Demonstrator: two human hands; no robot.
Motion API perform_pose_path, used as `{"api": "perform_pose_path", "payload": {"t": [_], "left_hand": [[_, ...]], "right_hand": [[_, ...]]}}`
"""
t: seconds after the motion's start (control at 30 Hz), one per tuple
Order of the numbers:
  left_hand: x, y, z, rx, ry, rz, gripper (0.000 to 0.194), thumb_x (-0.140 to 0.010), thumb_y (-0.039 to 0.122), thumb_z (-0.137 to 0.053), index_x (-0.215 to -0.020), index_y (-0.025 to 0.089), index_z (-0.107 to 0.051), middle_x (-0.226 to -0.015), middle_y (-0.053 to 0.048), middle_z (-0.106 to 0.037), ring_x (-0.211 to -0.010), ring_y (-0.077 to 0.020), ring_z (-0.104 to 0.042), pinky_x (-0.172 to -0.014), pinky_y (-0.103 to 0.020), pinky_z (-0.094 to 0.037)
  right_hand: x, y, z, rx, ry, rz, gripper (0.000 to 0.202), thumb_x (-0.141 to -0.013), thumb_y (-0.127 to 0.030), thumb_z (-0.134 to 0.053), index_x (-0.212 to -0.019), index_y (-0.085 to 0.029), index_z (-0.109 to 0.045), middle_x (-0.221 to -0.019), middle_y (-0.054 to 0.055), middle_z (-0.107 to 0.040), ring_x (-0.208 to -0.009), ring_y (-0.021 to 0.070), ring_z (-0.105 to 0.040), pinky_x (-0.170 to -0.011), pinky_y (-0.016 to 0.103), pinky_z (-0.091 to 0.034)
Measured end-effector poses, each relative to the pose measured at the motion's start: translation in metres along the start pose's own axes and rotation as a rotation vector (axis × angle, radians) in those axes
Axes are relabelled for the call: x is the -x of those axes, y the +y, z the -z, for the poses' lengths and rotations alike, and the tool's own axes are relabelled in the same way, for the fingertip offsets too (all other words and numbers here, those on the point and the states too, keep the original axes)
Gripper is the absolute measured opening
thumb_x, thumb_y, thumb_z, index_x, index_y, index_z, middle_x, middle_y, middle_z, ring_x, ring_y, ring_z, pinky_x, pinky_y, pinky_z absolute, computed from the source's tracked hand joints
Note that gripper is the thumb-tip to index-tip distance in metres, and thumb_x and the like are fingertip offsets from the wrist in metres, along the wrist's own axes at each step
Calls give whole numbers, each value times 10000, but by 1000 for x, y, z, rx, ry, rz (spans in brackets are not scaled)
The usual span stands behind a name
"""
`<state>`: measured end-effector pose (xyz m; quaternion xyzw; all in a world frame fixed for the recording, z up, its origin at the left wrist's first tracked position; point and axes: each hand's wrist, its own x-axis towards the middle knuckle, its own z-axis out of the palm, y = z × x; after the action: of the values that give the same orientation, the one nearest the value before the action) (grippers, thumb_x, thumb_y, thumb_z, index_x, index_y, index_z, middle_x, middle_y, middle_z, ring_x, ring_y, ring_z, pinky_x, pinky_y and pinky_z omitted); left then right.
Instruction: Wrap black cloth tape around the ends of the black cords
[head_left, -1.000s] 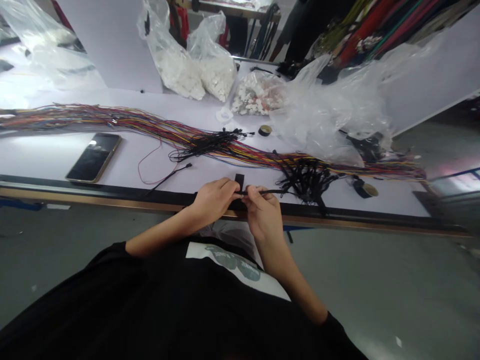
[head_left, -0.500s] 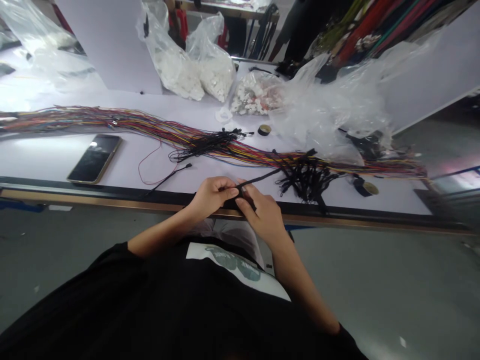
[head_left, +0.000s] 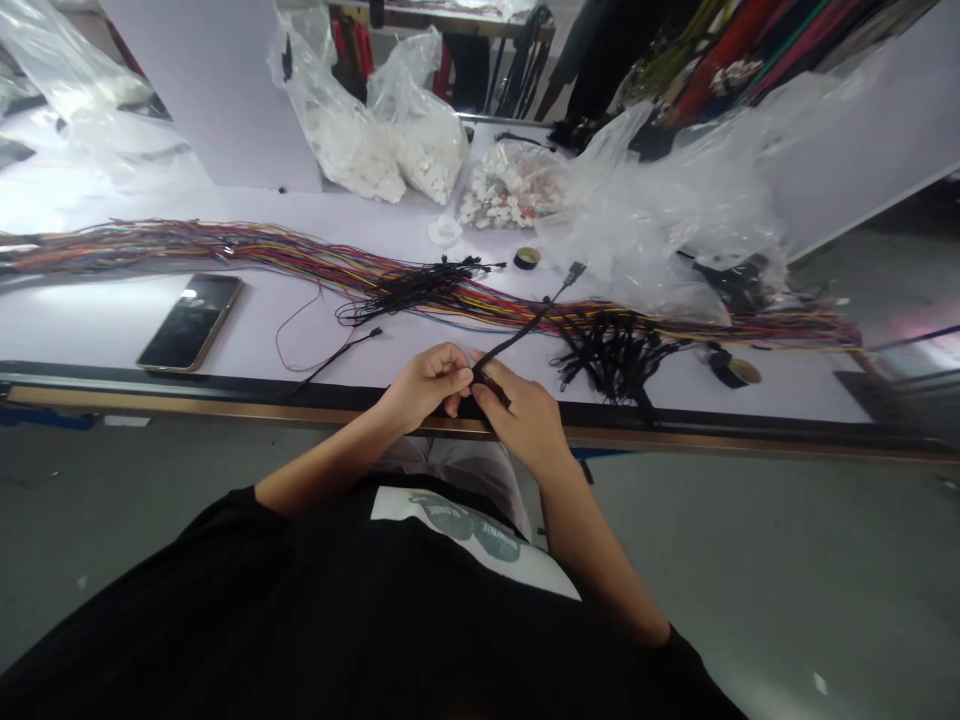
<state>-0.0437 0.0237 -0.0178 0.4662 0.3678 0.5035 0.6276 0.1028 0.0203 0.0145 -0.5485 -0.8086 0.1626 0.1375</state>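
Note:
A thin black cable slants up and right from between my hands, its connector end over the long bundle of coloured wires. My left hand pinches the cable's lower end between thumb and fingers. Close beside it, my right hand is closed round the same cable near the table's front edge. Black connector leads lie in a heap to the right, and more black leads rest across the wires. The cable's lowest part is hidden by my fingers.
A phone lies at the left, near a single black lead. Two tape rolls are on the table. Plastic bags of white parts stand at the back, with crumpled clear plastic at the right.
The cable's connector end now shows raised above the wire bundle, and the cable points more steeply up. Both hands have stayed nearly in place, with small finger shifts.

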Motion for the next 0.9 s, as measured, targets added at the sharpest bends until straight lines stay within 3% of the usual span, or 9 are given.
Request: {"api": "perform_pose_path", "payload": {"t": [0.2,0.33,0.43,0.57,0.67,0.77,0.9], "left_hand": [[4,5,2,-102,-41,43,298,-784,396,-596,-685,138,-485,-497,61,-508,-404,-36,-472,-463,-168,-367],[4,5,0,-124,21,96,182,-828,272,-543,-727,150,-454,-532,68,-507,-372,-28,-434,-411,-156,-321],[4,4,-1,-129,44,108,121,-839,220,-501,-760,168,-425,-524,82,-490,-339,-28,-388,-381,-157,-276],[7,5,-4,-255,14,30,116,-835,185,-460,-723,165,-438,-541,74,-484,-407,-35,-438,-463,-171,-350],[10,7,-6,-406,65,-33,140,-757,199,-574,-711,167,-445,-583,73,-489,-502,-51,-486,-527,-182,-384],[8,6,-6,-455,101,-17,230,-698,244,-646,-682,175,-427,-547,85,-477,-484,-56,-468,-498,-181,-356],[3,4,-2,-494,78,31,157,-754,228,-569,-658,170,-459,-442,86,-465,-411,-65,-453,-482,-189,-339]], "right_hand": [[-1,-2,-3,26,38,-38,414,-855,-275,-427,-1245,-264,-566,-936,30,-735,-808,197,-653,-692,278,-419],[-3,-5,-2,97,27,-41,399,-855,-276,-434,-1225,-264,-582,-894,31,-740,-810,199,-651,-675,275,-390],[-5,-6,-3,138,29,-37,391,-856,-266,-433,-1216,-274,-585,-909,31,-739,-845,203,-651,-690,280,-379],[-5,-4,-4,188,35,-48,367,-868,-275,-417,-1185,-270,-600,-924,31,-736,-846,207,-649,-713,293,-373],[-4,-2,-4,217,56,-27,375,-878,-281,-406,-1210,-254,-579,-973,38,-730,-872,202,-642,-727,293,-371],[-4,-1,-4,257,49,31,391,-888,-291,-403,-1250,-246,-546,-974,49,-727,-892,206,-633,-723,297,-360],[-5,1,-3,318,0,96,390,-905,-283,-373,-1260,-248,-531,-956,68,-721,-880,220,-627,-716,317,-341]]}}
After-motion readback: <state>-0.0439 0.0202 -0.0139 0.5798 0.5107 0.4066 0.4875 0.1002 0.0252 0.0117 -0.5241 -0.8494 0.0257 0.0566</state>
